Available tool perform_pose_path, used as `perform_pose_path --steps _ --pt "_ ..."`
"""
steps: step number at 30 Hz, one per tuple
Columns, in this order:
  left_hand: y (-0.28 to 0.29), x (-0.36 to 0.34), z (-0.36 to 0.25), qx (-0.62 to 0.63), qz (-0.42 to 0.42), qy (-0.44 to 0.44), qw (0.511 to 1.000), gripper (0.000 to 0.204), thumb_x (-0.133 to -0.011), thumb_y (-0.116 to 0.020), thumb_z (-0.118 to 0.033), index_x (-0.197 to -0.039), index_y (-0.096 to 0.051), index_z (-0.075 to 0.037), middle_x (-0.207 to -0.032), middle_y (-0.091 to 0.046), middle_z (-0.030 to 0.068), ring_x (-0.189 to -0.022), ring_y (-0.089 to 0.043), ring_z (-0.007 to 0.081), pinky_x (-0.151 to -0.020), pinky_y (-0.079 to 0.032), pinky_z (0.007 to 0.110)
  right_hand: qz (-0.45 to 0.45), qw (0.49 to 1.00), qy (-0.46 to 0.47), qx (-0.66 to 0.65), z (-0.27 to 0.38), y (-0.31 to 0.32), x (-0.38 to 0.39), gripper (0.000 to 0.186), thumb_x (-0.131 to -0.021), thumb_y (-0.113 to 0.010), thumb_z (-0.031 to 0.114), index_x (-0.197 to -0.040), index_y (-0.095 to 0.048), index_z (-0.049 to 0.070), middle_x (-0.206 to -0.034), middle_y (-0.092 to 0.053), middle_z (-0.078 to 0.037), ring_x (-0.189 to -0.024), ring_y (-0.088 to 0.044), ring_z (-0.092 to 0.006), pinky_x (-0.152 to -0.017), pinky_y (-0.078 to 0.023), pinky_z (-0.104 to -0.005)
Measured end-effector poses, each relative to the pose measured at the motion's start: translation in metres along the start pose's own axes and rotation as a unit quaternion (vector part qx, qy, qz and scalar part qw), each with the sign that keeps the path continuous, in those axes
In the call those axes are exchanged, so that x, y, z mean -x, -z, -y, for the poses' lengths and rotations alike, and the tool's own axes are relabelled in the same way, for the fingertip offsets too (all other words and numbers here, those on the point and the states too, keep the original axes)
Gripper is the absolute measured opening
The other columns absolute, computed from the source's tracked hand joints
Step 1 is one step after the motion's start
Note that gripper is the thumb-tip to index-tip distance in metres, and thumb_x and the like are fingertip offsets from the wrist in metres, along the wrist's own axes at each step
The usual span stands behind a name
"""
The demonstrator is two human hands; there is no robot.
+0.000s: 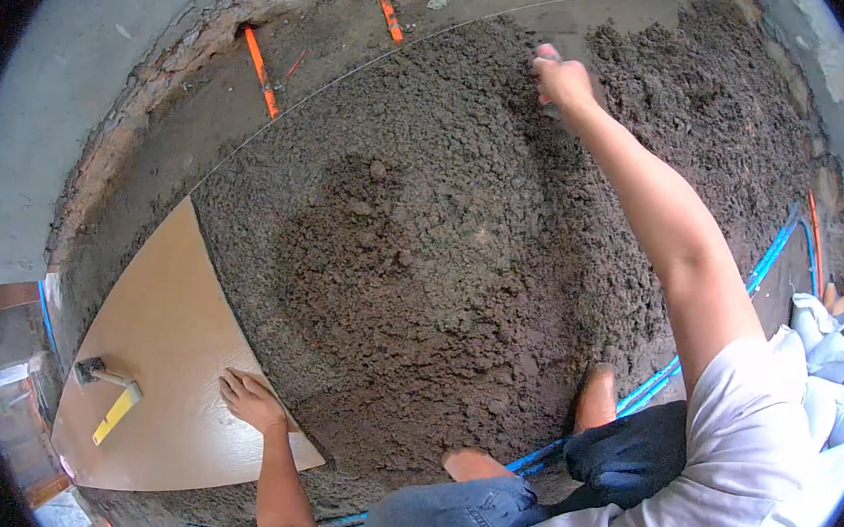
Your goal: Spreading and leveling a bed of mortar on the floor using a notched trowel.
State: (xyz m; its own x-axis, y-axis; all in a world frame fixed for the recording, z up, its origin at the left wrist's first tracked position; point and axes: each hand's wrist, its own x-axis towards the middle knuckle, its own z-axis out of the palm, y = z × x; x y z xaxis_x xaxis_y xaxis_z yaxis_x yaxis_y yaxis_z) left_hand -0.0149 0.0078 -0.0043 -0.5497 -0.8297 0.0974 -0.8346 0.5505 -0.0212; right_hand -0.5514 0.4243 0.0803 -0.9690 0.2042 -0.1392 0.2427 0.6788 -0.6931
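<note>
My left hand (252, 401) lies flat, fingers spread, on the right edge of a large beige tile (174, 342) at the lower left. A mallet (118, 406) with a dark head and a yellow handle rests on that tile. Far out at the top, my right hand (568, 82) is closed round the pinkish-red handle of what looks like a trowel (547, 52). Its blade is mostly hidden by the hand and the mortar. Beneath it spreads a bed of damp, crumbly grey-brown mortar (415, 233), with a smoother strip near the right hand.
A thin white string (338, 78) runs along the bed's far side. Beyond it lie orange strips (260, 71) by the rough wall foot. Blue pipes (772, 252) cross at the right, near pale bags (827, 339). My feet (596, 399) stand at the bed's near edge.
</note>
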Motion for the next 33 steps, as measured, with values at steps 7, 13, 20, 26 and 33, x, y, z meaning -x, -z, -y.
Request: perform_pose_path --steps 7,13,20,26,33 --pt "-0.001 0.001 0.004 0.004 -0.003 -0.008 1.0 0.053 -0.099 -0.026 -0.039 -0.14 -0.036 -0.007 -0.146 -0.03 0.0192 -0.133 -0.029 0.0356 -0.108 -0.021 0.048 0.133 0.964 -0.047 -0.226 0.018 -0.041 0.03 0.032 -0.077 -0.064 0.028 -0.076 -0.061 -0.004 -0.065 -0.062 -0.011 -0.055 -0.06 -0.0201 -0.053 -0.047 -0.0347" --pt "-0.006 -0.003 0.014 -0.015 -0.02 -0.023 0.999 0.053 -0.099 -0.026 -0.038 -0.14 -0.036 -0.007 -0.145 -0.031 0.019 -0.132 -0.03 0.036 -0.108 -0.022 0.049 0.121 0.957 -0.068 -0.255 0.018 -0.018 0.024 0.03 -0.08 -0.063 0.026 -0.078 -0.06 -0.004 -0.064 -0.059 -0.008 -0.052 -0.057 -0.0186 -0.051 -0.046 -0.033" --pt "-0.012 -0.001 0.005 0.01 -0.014 -0.024 1.0 0.055 -0.099 -0.026 -0.041 -0.141 -0.034 -0.007 -0.145 -0.031 0.0191 -0.132 -0.03 0.0367 -0.108 -0.021 0.049 0.183 0.954 -0.036 -0.236 0.031 -0.056 0.034 0.034 -0.08 -0.062 0.031 -0.073 -0.062 -0.002 -0.06 -0.059 -0.011 -0.05 -0.058 -0.0208 -0.052 -0.047 -0.0359" --pt "-0.006 -0.001 0.006 0.018 -0.012 -0.014 1.0 0.056 -0.098 -0.026 -0.042 -0.14 -0.036 -0.006 -0.144 -0.032 0.0205 -0.132 -0.029 0.0374 -0.108 -0.021 0.049 0.106 0.964 -0.062 -0.237 0.025 -0.046 0.039 0.03 -0.079 -0.063 0.027 -0.074 -0.058 -0.003 -0.065 -0.06 -0.011 -0.052 -0.057 -0.0175 -0.05 -0.045 -0.0332" --pt "-0.008 0.0 0.016 0.02 -0.02 -0.011 1.0 0.056 -0.098 -0.024 -0.042 -0.138 -0.039 -0.004 -0.144 -0.032 0.0211 -0.133 -0.029 0.0373 -0.108 -0.022 0.047 0.29 0.927 -0.018 -0.236 0.061 -0.05 0.074 0.032 -0.084 -0.064 0.031 -0.069 -0.055 0.004 -0.058 -0.054 -0.004 -0.045 -0.05 -0.0138 -0.04 -0.038 -0.0289"
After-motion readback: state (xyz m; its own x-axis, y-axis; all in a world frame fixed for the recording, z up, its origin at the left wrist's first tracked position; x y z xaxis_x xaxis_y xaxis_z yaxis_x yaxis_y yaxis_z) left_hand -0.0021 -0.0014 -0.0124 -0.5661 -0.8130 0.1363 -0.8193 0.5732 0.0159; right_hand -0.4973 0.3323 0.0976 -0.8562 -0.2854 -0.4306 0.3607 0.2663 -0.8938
